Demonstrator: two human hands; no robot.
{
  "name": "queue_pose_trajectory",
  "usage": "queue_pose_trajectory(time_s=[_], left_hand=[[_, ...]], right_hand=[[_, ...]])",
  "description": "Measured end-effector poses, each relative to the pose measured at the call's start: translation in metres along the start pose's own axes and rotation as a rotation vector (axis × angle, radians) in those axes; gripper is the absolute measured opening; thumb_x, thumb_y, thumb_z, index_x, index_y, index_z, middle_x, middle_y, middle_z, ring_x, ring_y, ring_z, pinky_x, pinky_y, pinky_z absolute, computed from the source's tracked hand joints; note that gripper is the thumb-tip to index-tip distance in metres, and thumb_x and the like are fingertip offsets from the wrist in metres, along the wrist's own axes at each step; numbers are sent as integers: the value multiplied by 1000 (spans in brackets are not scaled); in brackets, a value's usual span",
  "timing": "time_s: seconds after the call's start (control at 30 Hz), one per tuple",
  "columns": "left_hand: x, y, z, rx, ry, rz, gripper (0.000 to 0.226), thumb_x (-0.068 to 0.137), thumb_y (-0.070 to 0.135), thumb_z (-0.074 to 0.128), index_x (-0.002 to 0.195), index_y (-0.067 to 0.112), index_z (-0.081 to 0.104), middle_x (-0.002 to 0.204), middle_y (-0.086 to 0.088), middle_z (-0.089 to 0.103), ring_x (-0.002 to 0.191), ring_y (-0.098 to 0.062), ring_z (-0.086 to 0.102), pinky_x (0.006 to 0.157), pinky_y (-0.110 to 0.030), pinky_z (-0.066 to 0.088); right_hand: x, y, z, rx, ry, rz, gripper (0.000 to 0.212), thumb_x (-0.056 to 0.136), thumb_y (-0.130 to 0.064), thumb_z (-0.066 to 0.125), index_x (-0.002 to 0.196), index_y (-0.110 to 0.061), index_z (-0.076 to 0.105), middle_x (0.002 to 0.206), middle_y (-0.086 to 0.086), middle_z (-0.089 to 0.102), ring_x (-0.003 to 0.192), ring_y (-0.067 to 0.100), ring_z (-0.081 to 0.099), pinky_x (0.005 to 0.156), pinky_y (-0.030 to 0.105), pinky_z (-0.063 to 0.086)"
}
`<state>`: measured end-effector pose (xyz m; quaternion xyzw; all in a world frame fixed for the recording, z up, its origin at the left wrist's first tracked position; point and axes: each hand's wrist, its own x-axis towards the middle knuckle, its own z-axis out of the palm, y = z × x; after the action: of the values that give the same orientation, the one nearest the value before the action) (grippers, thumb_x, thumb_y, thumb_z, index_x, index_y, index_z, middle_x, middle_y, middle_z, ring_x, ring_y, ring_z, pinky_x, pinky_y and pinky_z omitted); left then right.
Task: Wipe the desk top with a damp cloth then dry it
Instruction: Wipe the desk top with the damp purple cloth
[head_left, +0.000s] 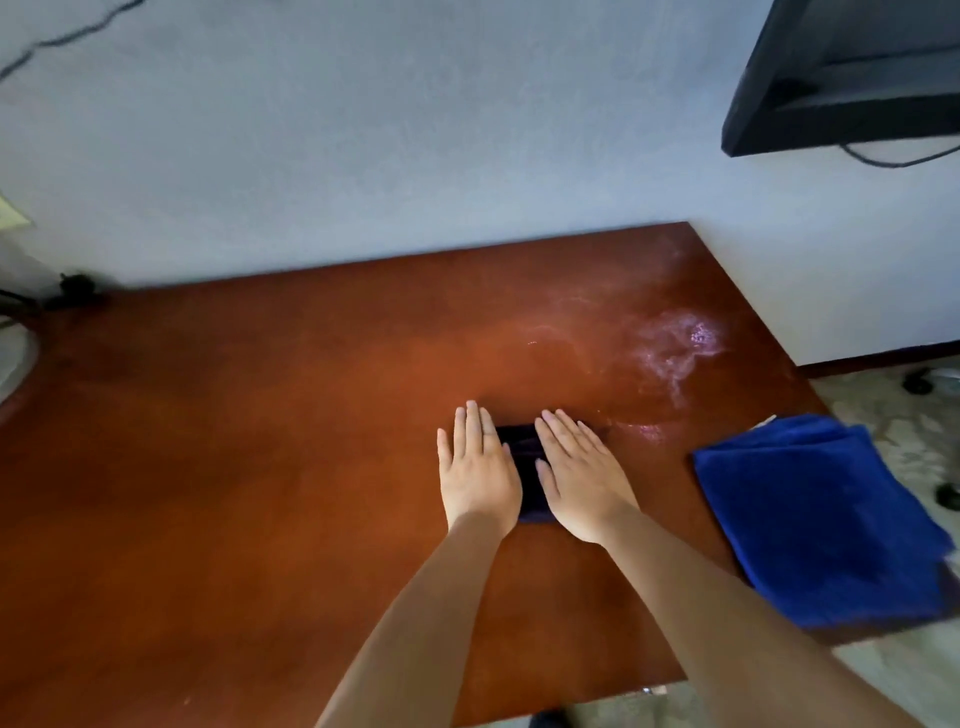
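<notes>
Here, both hands lie flat w/ fingers straight, palms down, pressing a dark cloth (525, 457) against the brown surface (260, 467). Left hand (478, 467) covers the cloth's left edge; right hand (582, 473) covers its right part, fingers aimed toward 11 o'clock. Only a strip of cloth shows btwn them, approx. centre of the surface. Wet, shiny streaks (675, 348) sit at 1 o'clock from the hands. A folded blue towel (810, 519) rests at 3 o'clock, overhanging the surface's right edge, apart from the hands.
</notes>
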<state>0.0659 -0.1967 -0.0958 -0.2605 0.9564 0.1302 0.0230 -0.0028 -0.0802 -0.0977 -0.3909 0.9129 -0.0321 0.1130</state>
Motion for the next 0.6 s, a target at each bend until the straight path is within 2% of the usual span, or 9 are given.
queue_pose_trajectory(time_s=[0.03,0.1,0.17,0.2,0.27,0.33,0.37,0.47,0.6], left_hand=[[5,2,4,5,-12,-26,56,105,29,13,153,7,-2,162,-6,-7,149,-19,-12,120,-41,-7],[14,5,6,16,-52,-54,58,103,30,14,153,7,-3,162,-5,-8,148,-19,-13,120,-45,-8],[22,8,4,20,-84,-60,61,99,32,9,153,8,-5,162,-4,-10,148,-18,-15,119,-46,-10],[23,8,3,38,-92,-47,66,93,36,-1,153,8,-6,162,-4,-11,148,-18,-16,118,-46,-11],[21,8,5,71,-89,-15,82,77,39,-21,153,9,-8,162,-4,-13,147,-18,-17,119,-47,-11],[18,7,9,65,-56,-18,85,75,40,-25,152,10,-7,162,-3,-12,147,-18,-18,118,-46,-13],[19,6,10,55,-38,-18,82,77,40,-23,152,10,-7,162,-4,-11,147,-19,-18,118,-47,-13],[29,6,9,83,24,-2,71,83,37,-18,148,10,-14,161,-5,-14,146,-20,-20,116,-48,-17],[53,7,6,83,93,0,67,85,37,-11,146,9,-14,161,-7,-11,147,-20,-19,117,-45,-17]], right_hand=[[3,1,1,1,16,9,74,87,-44,-16,153,-13,-1,161,-1,-7,146,9,-11,114,24,-14],[10,4,1,8,15,15,58,100,-37,0,153,-13,-3,161,-2,-9,146,9,-12,115,25,-13],[16,9,-2,8,-18,-2,56,103,-34,9,153,-13,-5,160,-2,-12,146,9,-15,116,25,-12],[18,11,-3,8,-33,-16,57,102,-37,6,152,-13,-6,160,-2,-13,146,8,-15,116,25,-13],[18,11,-3,17,-25,-37,71,89,-45,-15,152,-14,-8,160,-2,-14,145,8,-16,115,24,-14],[16,9,0,-2,-12,-39,84,77,-47,-31,151,-14,-9,160,-2,-14,145,8,-17,114,25,-15],[17,9,2,-5,4,-38,83,77,-47,-33,150,-14,-11,160,-1,-12,145,9,-17,114,26,-16],[27,12,3,-18,50,-72,67,84,-42,-21,145,-15,-12,160,0,-11,141,9,-21,115,29,-14],[54,21,0,-65,82,-105,67,87,-41,-17,148,-15,-8,160,0,-11,144,10,-18,117,31,-11]])
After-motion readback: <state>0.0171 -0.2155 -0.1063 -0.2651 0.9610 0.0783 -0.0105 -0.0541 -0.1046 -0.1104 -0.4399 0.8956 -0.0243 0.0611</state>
